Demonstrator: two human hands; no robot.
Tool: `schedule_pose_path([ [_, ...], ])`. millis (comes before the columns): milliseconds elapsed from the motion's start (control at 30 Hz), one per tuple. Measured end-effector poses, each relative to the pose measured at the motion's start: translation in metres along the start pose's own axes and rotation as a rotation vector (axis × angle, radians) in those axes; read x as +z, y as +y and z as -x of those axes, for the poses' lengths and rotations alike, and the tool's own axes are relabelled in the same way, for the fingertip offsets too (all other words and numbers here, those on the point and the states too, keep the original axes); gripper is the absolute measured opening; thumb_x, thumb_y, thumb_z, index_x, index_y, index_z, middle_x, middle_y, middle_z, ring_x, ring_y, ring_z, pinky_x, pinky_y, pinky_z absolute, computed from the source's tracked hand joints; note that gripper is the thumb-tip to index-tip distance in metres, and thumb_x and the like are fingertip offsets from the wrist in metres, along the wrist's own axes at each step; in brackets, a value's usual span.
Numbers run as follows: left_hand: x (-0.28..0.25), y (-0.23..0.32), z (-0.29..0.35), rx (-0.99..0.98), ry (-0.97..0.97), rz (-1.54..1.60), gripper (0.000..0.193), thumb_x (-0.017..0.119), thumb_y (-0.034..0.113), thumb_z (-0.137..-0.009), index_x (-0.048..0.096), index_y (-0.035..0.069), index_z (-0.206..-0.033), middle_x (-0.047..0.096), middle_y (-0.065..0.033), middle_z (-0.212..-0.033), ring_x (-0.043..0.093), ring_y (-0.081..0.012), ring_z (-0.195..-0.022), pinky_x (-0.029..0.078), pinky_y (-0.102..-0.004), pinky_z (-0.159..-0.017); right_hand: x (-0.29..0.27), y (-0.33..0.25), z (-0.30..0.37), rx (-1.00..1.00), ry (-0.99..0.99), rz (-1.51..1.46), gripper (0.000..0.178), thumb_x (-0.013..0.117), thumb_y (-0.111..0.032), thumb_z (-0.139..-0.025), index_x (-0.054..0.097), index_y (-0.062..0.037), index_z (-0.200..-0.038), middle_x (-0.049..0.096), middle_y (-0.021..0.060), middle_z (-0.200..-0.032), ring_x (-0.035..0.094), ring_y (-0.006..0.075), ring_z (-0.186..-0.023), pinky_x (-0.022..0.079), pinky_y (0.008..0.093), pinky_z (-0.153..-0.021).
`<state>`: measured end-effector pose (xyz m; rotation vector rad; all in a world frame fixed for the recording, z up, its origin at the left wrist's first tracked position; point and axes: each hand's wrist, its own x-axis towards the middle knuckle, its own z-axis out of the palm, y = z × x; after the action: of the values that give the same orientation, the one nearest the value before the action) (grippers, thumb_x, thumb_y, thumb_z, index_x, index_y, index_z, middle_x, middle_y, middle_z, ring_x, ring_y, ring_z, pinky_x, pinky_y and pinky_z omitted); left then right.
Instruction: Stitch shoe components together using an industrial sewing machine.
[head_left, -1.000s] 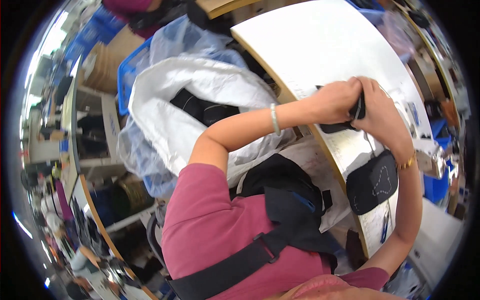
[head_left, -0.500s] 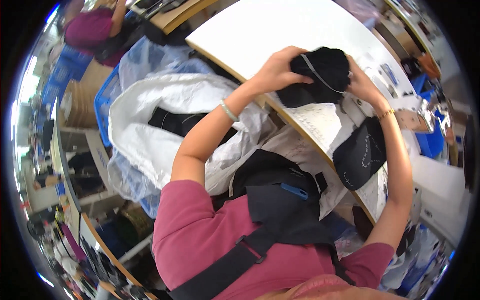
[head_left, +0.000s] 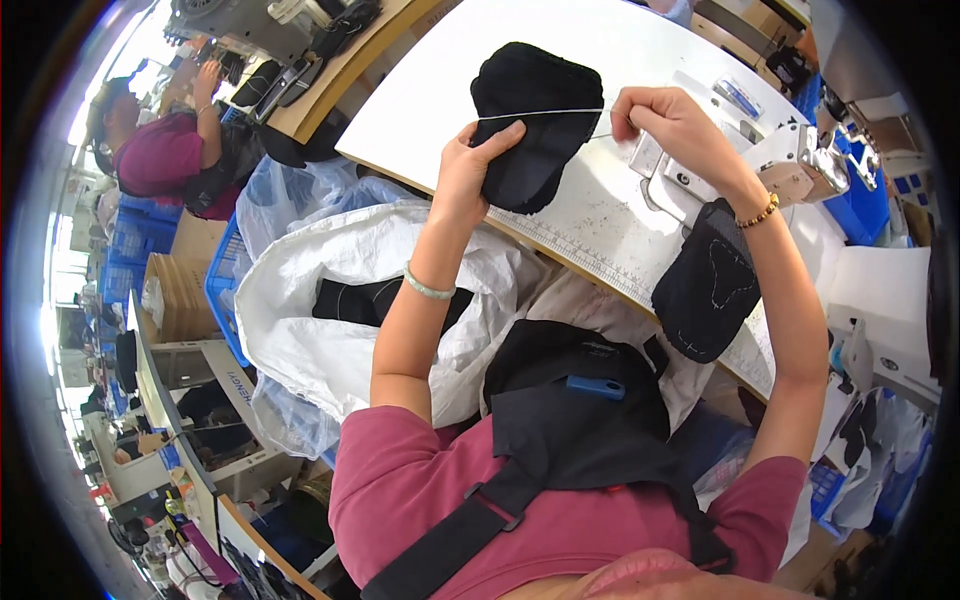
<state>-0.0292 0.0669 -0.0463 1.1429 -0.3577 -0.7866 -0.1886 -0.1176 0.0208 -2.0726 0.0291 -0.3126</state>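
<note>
My left hand [head_left: 470, 172] grips a bundle of black fabric pieces [head_left: 535, 150] at its near left edge, thumb on top. A thin white cord [head_left: 545, 113] runs across the bundle. To the bundle's right, my right hand [head_left: 670, 125] is closed in a pinch on the end of the cord, which is drawn taut. Below my right wrist lies another black fabric piece [head_left: 705, 285] with white dashed stitch marks, at the edge of the white table [head_left: 410, 110].
White sewing machine parts [head_left: 800, 165] stand right of my right hand. A white sack [head_left: 290, 290] holding black fabric [head_left: 345, 300] sits left of the table, in a blue crate [head_left: 222, 290]. At the far left another person [head_left: 165, 150] works at a machine.
The bundle has moved left and now lies lower over the table, held by my left hand alone. My right hand has left the bundle and pulls the cord out to the right.
</note>
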Motion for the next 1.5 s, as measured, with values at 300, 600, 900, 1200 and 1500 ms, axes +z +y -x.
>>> schedule_pose_path([
  [300, 0.01, 0.005, 0.031, 0.07, -0.007, 0.041, 0.033, 0.072, 0.008, -0.078, 0.055, -0.004, -0.103, 0.064, -0.0109, -0.092, 0.064, -0.016, -0.077, 0.053, -0.0254, -0.07, 0.035, 0.003, 0.022, 0.355, 0.043, -0.292, 0.112, 0.073, -0.057, -0.068, 0.015, 0.0055, -0.141, 0.043, 0.0318, -0.126, 0.052, 0.0348, -0.113, 0.05, 0.0396, -0.088],
  [600, 0.016, 0.039, 0.08, 0.82, -0.159, -0.868, 0.084, 0.08, 0.009, -0.066, 0.033, 0.003, -0.135, 0.045, -0.0156, -0.129, 0.046, -0.0252, -0.12, 0.038, -0.0338, -0.1, 0.05, -0.019, 0.02, 0.112, 0.063, -0.357, 0.076, 0.075, -0.023, -0.078, 0.033, -0.0039, -0.138, 0.05, 0.0093, -0.123, 0.051, 0.0147, -0.11, 0.044, 0.0295, -0.092],
  [900, -0.107, 0.106, 0.128, 0.25, -0.24, -1.114, 0.077, 0.076, 0.013, -0.065, 0.042, 0.006, -0.134, 0.053, -0.0129, -0.125, 0.05, -0.0225, -0.115, 0.038, -0.0306, -0.099, 0.084, -0.036, 0.012, -0.03, -0.055, 0.211, 0.071, 0.064, -0.037, -0.085, 0.031, -0.0089, -0.141, 0.05, 0.0229, -0.126, 0.06, 0.0313, -0.105, 0.052, 0.0342, -0.08],
  [1200, -0.318, 0.0, 0.133, -0.107, 0.571, -2.189, 0.071, 0.07, 0.008, -0.065, 0.043, 0.013, -0.131, 0.054, -0.0124, -0.116, 0.061, -0.0357, -0.087, 0.049, -0.0414, -0.078, 0.049, -0.05, 0.049, 0.07, -0.121, 0.333, 0.052, 0.062, -0.027, -0.086, 0.045, -0.0121, -0.133, 0.051, 0.0141, -0.128, 0.061, 0.0227, -0.099, 0.05, 0.0312, -0.082],
  [1500, -0.323, -0.142, 0.155, 0.44, 0.541, -2.071, 0.054, 0.058, 0.012, -0.078, 0.044, -0.001, -0.128, 0.046, -0.0237, -0.128, 0.046, -0.0433, -0.112, 0.04, -0.0462, -0.094, 0.049, -0.073, 0.088, 0.218, -0.178, 0.366, 0.052, 0.063, -0.008, -0.08, 0.047, -0.0109, -0.13, 0.044, 0.0118, -0.134, 0.056, 0.0229, -0.102, 0.046, 0.0323, -0.085],
])
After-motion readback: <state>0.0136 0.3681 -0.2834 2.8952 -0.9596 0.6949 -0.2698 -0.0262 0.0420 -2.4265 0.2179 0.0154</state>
